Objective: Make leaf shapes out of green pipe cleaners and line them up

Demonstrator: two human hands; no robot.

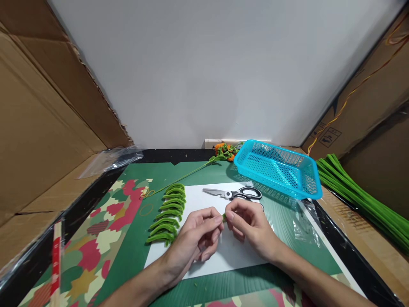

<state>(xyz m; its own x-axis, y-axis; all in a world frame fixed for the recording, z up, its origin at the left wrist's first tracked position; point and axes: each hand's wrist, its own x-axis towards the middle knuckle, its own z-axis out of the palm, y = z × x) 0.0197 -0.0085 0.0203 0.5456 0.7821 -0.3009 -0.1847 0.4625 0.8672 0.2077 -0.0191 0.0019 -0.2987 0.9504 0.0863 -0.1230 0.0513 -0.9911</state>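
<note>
Over the white sheet (223,258), my left hand (203,233) and right hand (249,224) pinch a small green piece (224,217), probably to steady it from both sides. Leftward, curved green pieces (171,212) lie lined up, seemingly for order; scissors (228,194) sit within reach, before the blue basket (271,181).

Left hand (198,235), right hand (252,224) close together, fingertips (218,219) pinched, forearms (143,278) angled inward

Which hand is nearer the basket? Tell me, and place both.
Right. The right hand is on the near side of the basket; the left hand is farther off, to the left.
</note>
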